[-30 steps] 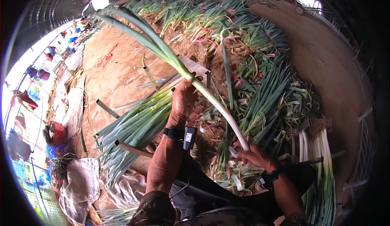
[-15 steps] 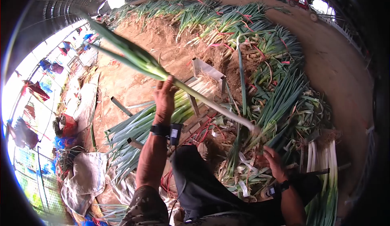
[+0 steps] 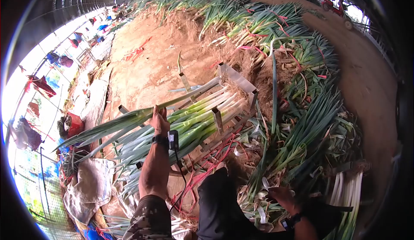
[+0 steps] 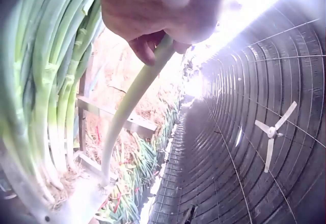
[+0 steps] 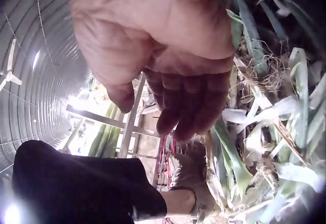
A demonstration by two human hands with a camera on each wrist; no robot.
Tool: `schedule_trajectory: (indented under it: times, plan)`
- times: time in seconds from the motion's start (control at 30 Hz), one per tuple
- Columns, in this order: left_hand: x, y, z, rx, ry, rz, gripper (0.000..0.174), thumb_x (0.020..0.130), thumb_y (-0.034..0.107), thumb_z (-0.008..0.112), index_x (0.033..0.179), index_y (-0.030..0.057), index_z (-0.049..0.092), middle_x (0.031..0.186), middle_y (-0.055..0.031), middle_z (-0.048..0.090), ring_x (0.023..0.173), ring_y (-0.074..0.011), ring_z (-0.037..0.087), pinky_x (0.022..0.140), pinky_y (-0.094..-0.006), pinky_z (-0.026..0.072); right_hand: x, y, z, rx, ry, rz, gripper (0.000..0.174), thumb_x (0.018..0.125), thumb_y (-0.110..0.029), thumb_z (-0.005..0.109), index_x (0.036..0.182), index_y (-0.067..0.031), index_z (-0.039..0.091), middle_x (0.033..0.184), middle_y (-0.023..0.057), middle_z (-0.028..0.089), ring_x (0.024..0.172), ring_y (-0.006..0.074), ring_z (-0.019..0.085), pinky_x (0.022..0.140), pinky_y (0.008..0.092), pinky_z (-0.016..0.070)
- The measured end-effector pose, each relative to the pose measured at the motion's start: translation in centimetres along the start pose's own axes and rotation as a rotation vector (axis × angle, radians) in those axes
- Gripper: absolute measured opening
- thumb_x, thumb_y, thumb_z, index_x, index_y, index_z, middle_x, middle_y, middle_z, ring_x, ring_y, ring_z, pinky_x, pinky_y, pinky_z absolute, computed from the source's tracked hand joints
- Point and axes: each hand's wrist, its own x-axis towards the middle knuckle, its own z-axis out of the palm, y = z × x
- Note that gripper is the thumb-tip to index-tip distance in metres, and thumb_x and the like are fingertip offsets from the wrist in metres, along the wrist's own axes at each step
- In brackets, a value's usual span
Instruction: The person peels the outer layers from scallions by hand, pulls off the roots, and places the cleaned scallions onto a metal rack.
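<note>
Head view shows the left arm stretched out in front, with the left hand (image 3: 159,120) up over a metal rack (image 3: 239,79). Its grip is closed round one long leek (image 3: 193,93), near the middle. The leek lies almost flat above the rack. Its white end points at the rack's far wall and its green leaves stick out to the left, past the hand. In the left wrist view the fingers (image 4: 145,48) and thumb curl tight round the leek, and its white tip comes down by the metal wall. I cannot tell if the tip touches it.

The right hand (image 3: 282,196) is low on the right side, close to the body, palm down. Its grip is loose and holds nothing; in the right wrist view the fingers (image 5: 196,107) hang a little bent over loose leaves (image 5: 239,157) on the ground.

A stack of leeks (image 3: 196,121) fills the rack, right under the held one, all lying the same way. A big heap of green leeks (image 3: 304,128) lies on the ground to the right of the rack. Clean white leeks (image 3: 350,197) lie at the lower right. A black trouser leg (image 3: 220,210) sits between the two arms. Brown dirt floor (image 3: 146,72) spreads out behind the rack, and a red cart (image 3: 334,5) stands far off. A fan (image 4: 272,130) hangs on the round roof
</note>
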Motion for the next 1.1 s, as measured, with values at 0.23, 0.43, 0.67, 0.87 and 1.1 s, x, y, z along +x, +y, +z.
schedule_trajectory:
  times: [0.23, 0.43, 0.67, 0.87, 1.1]
  plan:
    - [4.4, -6.2, -3.6, 0.069, -0.047, -0.013, 0.019, 0.096, 0.018, 0.067, 0.099, -0.0011, 0.064, 0.089, -0.0064, 0.066, 0.08, -0.017, 0.067, 0.079, -0.0289, 0.0612, 2.8, 0.7, 0.3, -0.065, 0.023, 0.025, 0.035, 0.093, -0.015, 0.065, 0.12, 0.0063, 0.064, 0.094, 0.0122, 0.075, 0.083, 0.0174, 0.073, 0.078, 0.028, 0.0567]
    - [5.7, -10.2, -6.2, 0.467, -0.139, 0.167, 0.015, 0.098, 0.006, 0.056, 0.101, -0.0078, 0.061, 0.102, -0.011, 0.064, 0.096, -0.0182, 0.066, 0.086, -0.0319, 0.059, 2.8, 0.8, 0.8, 0.08, 0.041, 0.155, 0.033, 0.095, -0.015, 0.062, 0.12, 0.0066, 0.062, 0.1, 0.0128, 0.074, 0.086, 0.0202, 0.072, 0.078, 0.0307, 0.0574]
    - [5.2, -8.3, -5.6, 0.22, -0.014, -0.242, 0.021, 0.098, 0.005, 0.053, 0.107, -0.0128, 0.057, 0.115, -0.0261, 0.061, 0.1, -0.0347, 0.067, 0.085, -0.0392, 0.0614, 4.1, 0.0, 1.2, 0.038, 0.039, 0.204, 0.037, 0.095, -0.017, 0.064, 0.122, 0.0073, 0.061, 0.101, 0.0141, 0.073, 0.088, 0.0205, 0.072, 0.08, 0.0322, 0.0582]
    - [5.7, -6.5, -5.5, 0.465, -0.088, -0.45, 0.033, 0.097, 0.015, 0.058, 0.117, -0.0122, 0.055, 0.108, -0.0269, 0.064, 0.092, -0.0332, 0.07, 0.071, -0.0381, 0.0629, 5.5, 1.2, 1.1, 0.045, 0.013, 0.206, 0.04, 0.094, -0.018, 0.066, 0.125, 0.0072, 0.059, 0.101, 0.0143, 0.073, 0.09, 0.0206, 0.073, 0.079, 0.0321, 0.0584]
    - [4.8, -6.5, -3.3, 1.611, -0.364, 0.613, 0.036, 0.087, 0.019, 0.066, 0.122, 0.0112, 0.065, 0.112, -0.01, 0.069, 0.108, -0.0248, 0.064, 0.093, -0.042, 0.0496, 5.7, 0.3, 0.7, 0.03, 0.03, 0.228, 0.04, 0.094, -0.017, 0.065, 0.125, 0.0073, 0.059, 0.1, 0.0143, 0.074, 0.089, 0.0207, 0.073, 0.077, 0.0317, 0.0588]
